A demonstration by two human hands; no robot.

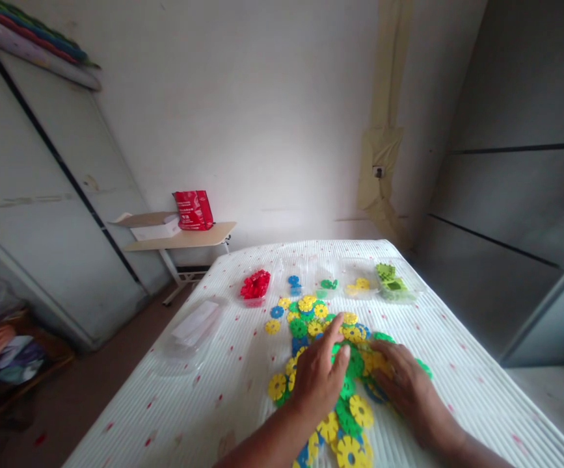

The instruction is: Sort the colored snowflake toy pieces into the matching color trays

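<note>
A loose pile of flower-shaped plastic discs, with yellow discs (350,451), green discs (298,328) and blue discs (276,312), spreads over the middle of the bed-like table. My left hand (318,374) is over the pile's left side, thumb and index finger apart, with nothing visible between them. On the right side of the pile, my right hand (408,383) lies low with its fingers spread over yellow and green discs. Its fingertips are slightly blurred, and some discs are hidden beneath both hands.
Clear boxes stand in a row beyond the pile, holding red pieces (255,285), blue pieces (294,284), green pieces (329,284), yellow discs (360,285) and light-green pieces (389,279). At left lies a clear container (184,354) with white slips. A side table (188,238) bears a red bag (194,210).
</note>
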